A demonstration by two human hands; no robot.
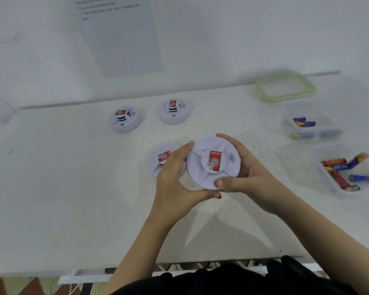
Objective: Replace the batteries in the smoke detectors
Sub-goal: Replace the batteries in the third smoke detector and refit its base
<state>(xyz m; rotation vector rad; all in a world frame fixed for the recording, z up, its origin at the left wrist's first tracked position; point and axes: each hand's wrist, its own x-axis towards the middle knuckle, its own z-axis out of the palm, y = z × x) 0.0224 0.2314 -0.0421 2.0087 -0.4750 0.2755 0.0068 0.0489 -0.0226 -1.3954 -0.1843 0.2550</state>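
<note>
**Smoke detector gripped in both hands at frame centre**

Smoke detector [213, 165] shows only its front; its back is hidden, and I cannot tell whether it touches the white table [73, 188] or is lifted off it. A second detector [160, 156], just left of it, is half covered by the left hand [175, 177]. The printed sheet [119, 35] at upper left is cut off by the top edge, its text too blurred to read. At the right edge a clear tub [337, 150] of batteries [339, 179] runs out of frame.

The held detector is a white round disc with ribs running to a raised centre, which carries a red-and-white label. A sound-wave mark sits to the label's right.

The left hand grips the disc's left rim, fingers curled over the top and thumb along the lower edge. The right hand [249, 173] cups the right rim, fingers wrapped behind and thumb pressed on the lower edge. Both forearms reach up from the bottom of the frame.
</note>
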